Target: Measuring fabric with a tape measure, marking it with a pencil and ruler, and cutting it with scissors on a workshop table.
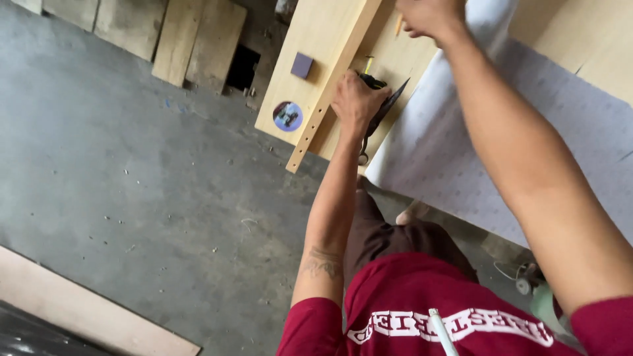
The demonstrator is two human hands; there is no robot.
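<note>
Marking step: my left hand (356, 99) grip shut on square (386, 109); right hand (428, 16) pinches pencil (398, 25). Next needs steady hold.

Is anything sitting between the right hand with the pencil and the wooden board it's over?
Nothing visible does. The right hand holds its pencil directly over bare board; the left hand and dark tool sit lower on it.
</note>
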